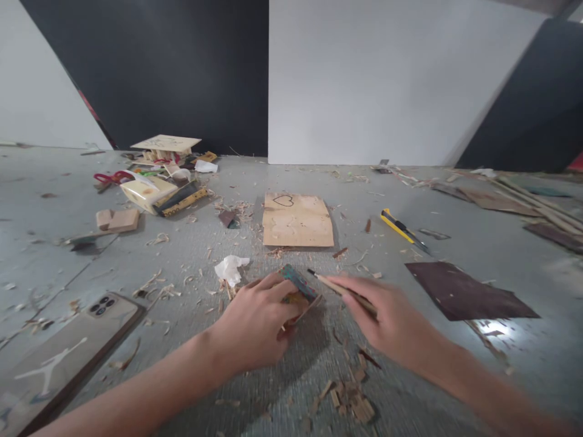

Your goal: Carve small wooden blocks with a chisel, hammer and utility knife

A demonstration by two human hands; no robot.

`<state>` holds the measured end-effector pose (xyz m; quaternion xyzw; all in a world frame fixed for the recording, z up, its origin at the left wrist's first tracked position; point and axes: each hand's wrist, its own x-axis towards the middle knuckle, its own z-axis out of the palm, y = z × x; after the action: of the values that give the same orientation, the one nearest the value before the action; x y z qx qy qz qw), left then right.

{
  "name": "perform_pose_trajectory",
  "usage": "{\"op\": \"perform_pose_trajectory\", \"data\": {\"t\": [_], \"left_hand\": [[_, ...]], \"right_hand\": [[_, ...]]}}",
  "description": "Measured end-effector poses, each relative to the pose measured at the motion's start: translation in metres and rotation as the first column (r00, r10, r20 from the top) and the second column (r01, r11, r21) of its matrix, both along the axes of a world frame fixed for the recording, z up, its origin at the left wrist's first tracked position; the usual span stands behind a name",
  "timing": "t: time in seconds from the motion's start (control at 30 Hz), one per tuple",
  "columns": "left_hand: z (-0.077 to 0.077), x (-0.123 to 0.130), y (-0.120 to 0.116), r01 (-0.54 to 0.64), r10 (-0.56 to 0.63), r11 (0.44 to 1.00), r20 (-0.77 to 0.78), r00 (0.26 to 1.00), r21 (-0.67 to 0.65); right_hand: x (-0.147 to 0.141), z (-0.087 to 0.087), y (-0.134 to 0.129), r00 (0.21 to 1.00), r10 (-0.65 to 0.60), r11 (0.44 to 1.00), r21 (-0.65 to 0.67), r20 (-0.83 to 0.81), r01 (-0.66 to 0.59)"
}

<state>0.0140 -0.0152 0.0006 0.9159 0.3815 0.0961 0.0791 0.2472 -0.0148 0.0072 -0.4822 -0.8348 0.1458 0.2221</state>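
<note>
My left hand (259,315) is closed around a small box-like piece (298,281) whose upper face is blue with some yellow-orange; the fingers hide much of it. In my right hand (382,309) is a thin paintbrush (334,287) with a pale handle and a dark tip. That tip points at the piece, and a small gap seems to lie between them. Beyond both hands lies a thin wooden board (298,224) with a heart outline drawn near its upper left. A crumpled white tissue (231,269) rests just past my left hand.
A phone (68,358) lies at the left front. On the right are a yellow utility knife (403,230) and a dark sandpaper sheet (469,291). A wooden block (117,220) and a cluttered pile with red-handled scissors (113,177) sit at the left back. Wood shavings and chips (353,400) are scattered around.
</note>
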Motion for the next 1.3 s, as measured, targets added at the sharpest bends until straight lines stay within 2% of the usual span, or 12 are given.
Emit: {"op": "perform_pose_trajectory", "data": {"t": [0.1, 0.23, 0.57, 0.73, 0.93, 1.17, 1.3], "left_hand": [[-0.003, -0.002, 0.001, 0.018, -0.018, 1.000, 0.021, 1.000, 0.000], [-0.007, -0.004, 0.002, 0.028, -0.029, 1.000, 0.066, 0.997, 0.009], [-0.002, -0.002, 0.002, 0.044, -0.044, 0.999, 0.049, 0.998, 0.010], [-0.001, -0.001, 0.002, 0.046, -0.046, 0.999, 0.019, 0.999, 0.022], [0.000, 0.000, 0.001, 0.049, -0.050, 0.998, 0.013, 0.999, 0.031], [-0.002, -0.001, 0.001, 0.056, -0.056, 0.997, 0.019, 0.998, 0.045], [-0.003, 0.000, 0.001, 0.054, -0.055, 0.997, 0.015, 0.998, 0.047]], "right_hand": [[0.006, -0.005, -0.017, 0.997, 0.050, 0.999, -0.001, 0.051, -0.050], [0.006, -0.015, -0.030, 0.988, 0.041, 0.996, 0.066, 0.148, -0.052], [0.001, -0.023, -0.036, 0.978, 0.031, 0.989, 0.135, 0.208, -0.060], [-0.003, -0.024, -0.037, 0.969, 0.009, 0.973, 0.222, 0.247, -0.066], [-0.007, -0.020, -0.034, 0.993, 0.008, 0.994, 0.110, 0.114, -0.020], [-0.006, -0.030, -0.034, 0.954, 0.045, 0.983, 0.156, 0.298, -0.095], [-0.012, -0.027, -0.029, 0.976, 0.016, 0.992, 0.115, 0.216, -0.042]]}}
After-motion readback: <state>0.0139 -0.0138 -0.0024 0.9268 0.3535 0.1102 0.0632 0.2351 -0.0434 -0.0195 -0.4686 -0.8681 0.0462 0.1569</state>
